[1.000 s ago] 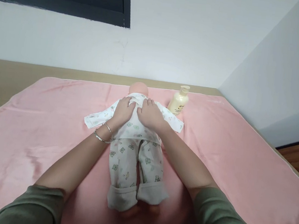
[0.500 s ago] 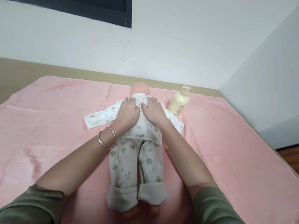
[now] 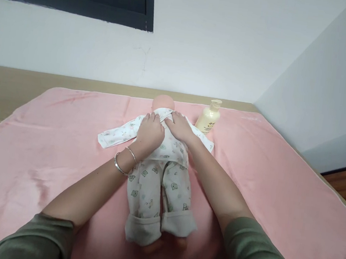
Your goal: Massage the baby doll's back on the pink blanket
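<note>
A doll (image 3: 170, 151) is lying lengthwise on a pink cloth (image 3: 268, 179), its bald head (image 3: 163, 102) pointing toward the wall (image 3: 201, 53) and its feet pointing toward the person. It is wearing a white printed top (image 3: 161, 155) and matching trousers (image 3: 149, 185), whose cuffs are showing plain and turned up.

Both hands are resting on the upper part of the top, side by side and just apart. The left hand (image 3: 150, 133) is lying with its fingers together, pointing toward the head; whether its grip is pinching any fabric, I cannot tell. The right hand (image 3: 180, 127) is keeping a loose, spread grip, its thumb standing away from the fingers and nothing being clasped. Silvery bangles (image 3: 121, 163) are circling the left wrist (two of them, as far as I am seeing).

A pale yellow pump bottle (image 3: 208, 119) is standing just beyond the doll's sleeve on the right. Past the cloth, a wooden surface (image 3: 7, 88) is showing along the wall.
</note>
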### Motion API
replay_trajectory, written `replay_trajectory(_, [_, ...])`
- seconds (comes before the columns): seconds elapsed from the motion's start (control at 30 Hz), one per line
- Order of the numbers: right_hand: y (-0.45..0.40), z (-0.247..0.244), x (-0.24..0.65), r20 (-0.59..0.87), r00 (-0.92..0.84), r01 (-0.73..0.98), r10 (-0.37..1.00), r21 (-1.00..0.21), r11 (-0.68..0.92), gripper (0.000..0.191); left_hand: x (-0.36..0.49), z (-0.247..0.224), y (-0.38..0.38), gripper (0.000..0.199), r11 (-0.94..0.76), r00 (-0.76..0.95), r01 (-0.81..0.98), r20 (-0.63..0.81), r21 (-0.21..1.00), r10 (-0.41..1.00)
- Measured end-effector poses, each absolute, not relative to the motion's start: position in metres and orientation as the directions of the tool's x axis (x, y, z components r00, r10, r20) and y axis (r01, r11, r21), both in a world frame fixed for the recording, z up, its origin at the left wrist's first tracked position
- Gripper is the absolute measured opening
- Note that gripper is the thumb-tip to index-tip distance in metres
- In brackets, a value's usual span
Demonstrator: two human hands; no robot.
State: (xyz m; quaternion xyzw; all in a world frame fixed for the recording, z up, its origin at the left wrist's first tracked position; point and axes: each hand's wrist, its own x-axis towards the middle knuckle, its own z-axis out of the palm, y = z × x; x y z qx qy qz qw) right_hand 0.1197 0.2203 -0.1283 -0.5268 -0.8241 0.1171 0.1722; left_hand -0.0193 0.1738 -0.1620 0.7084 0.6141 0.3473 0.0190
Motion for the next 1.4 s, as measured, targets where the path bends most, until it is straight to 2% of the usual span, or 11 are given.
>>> replay_trajectory(0.13, [0.216, -0.128, 0.118, 0.171, -0.393, 0.849, 0.904, -0.312, 0.428, 0.056, -0.022, -0.161, 0.177, 0.051, -0.241, 0.006, 0.852, 0.451, 0.465, 0.893])
replay_trajectory(0.27, [0.185, -0.127, 0.1, 0.174, -0.329, 0.909, 0.928, -0.206, 0.361, 0.061, -0.04, -0.156, 0.19, 0.048, -0.202, -0.049, 0.777, 0.378, 0.596, 0.925])
replay_trajectory(0.4, [0.166, -0.127, 0.087, 0.187, -0.325, 0.913, 0.927, -0.193, 0.359, 0.061, -0.052, -0.151, 0.195, 0.042, -0.188, -0.061, 0.724, 0.333, 0.664, 0.941])
replay_trajectory(0.5, [0.178, -0.125, 0.095, 0.164, -0.377, 0.867, 0.912, -0.283, 0.41, 0.053, -0.044, -0.147, 0.185, 0.044, -0.142, -0.062, 0.819, 0.331, 0.556, 0.942])
replay_trajectory(0.63, [0.211, -0.123, 0.117, 0.14, -0.349, 0.826, 0.926, -0.421, 0.375, 0.047, -0.018, -0.139, 0.157, 0.044, -0.073, -0.033, 0.956, 0.351, 0.284, 0.936])
replay_trajectory(0.77, [0.216, -0.123, 0.125, 0.176, -0.378, 0.825, 0.909, -0.381, 0.417, 0.046, -0.01, -0.132, 0.147, 0.039, -0.12, 0.057, 0.978, 0.339, 0.17, 0.939])
replay_trajectory(0.83, [0.205, -0.123, 0.118, 0.194, -0.371, 0.867, 0.908, -0.278, 0.414, 0.047, -0.017, -0.129, 0.154, 0.037, -0.122, 0.049, 0.967, 0.308, 0.222, 0.95])
replay_trajectory(0.97, [0.172, -0.121, 0.098, 0.207, -0.436, 0.89, 0.876, -0.041, 0.453, 0.041, -0.039, -0.13, 0.177, 0.039, -0.031, -0.065, 0.893, 0.196, 0.45, 0.979])
replay_trajectory(1.03, [0.163, -0.119, 0.093, 0.183, -0.461, 0.882, 0.868, -0.014, 0.472, 0.038, -0.044, -0.135, 0.184, 0.042, 0.004, -0.113, 0.854, 0.177, 0.52, 0.978])
replay_trajectory(1.23, [0.188, -0.115, 0.107, 0.163, -0.36, 0.855, 0.919, -0.338, 0.394, 0.046, -0.04, -0.155, 0.188, 0.047, -0.064, -0.113, 0.879, 0.337, 0.472, 0.935])
replay_trajectory(1.4, [0.215, -0.126, 0.116, 0.185, -0.317, 0.829, 0.93, -0.422, 0.367, 0.057, -0.038, -0.161, 0.188, 0.047, -0.129, -0.096, 0.863, 0.411, 0.488, 0.907])
